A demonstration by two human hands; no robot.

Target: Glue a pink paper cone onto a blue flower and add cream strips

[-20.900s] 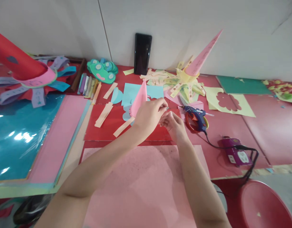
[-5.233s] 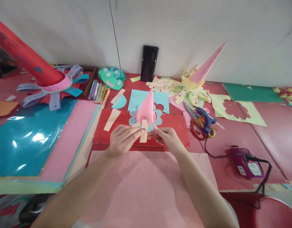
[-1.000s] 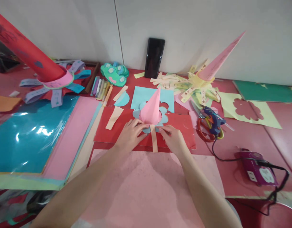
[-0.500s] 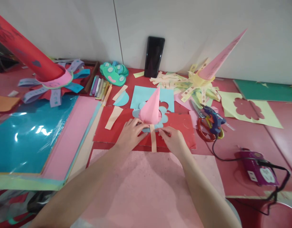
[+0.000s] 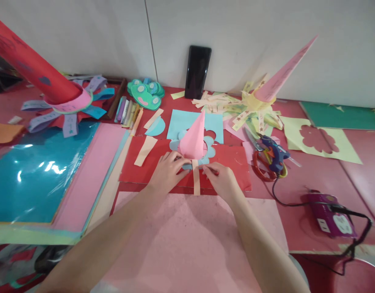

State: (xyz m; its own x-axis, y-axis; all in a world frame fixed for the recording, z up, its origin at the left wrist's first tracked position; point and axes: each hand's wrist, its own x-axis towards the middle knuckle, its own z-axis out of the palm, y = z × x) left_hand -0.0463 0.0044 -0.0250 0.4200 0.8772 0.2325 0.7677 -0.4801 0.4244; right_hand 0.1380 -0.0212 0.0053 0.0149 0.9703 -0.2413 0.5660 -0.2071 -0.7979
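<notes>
A pink paper cone (image 5: 193, 140) stands upright on a light-blue paper flower (image 5: 211, 152) over a red board. From the cone's base a peach paper strip (image 5: 196, 181) runs down toward me. My left hand (image 5: 168, 171) is at the left of the base, its fingers against the cone's lower edge and its thumb below, closed on the flower's edge. On the other side of the strip, my right hand (image 5: 220, 177) pinches at the flower's lower right edge. The fingertips partly hide what they grip.
The red board (image 5: 233, 162) carries another peach strip (image 5: 146, 150). A glue gun (image 5: 274, 156) and scissors (image 5: 262, 171) lie right, with a cord to a purple power box (image 5: 330, 215). A phone (image 5: 198, 72) leans on the wall. Paper crafts, including a yellow-collared pink cone (image 5: 275, 83), stand around.
Both hands keep nearly the same place at the cone's base. The view has shifted very slightly; the cone and strip look unchanged.
</notes>
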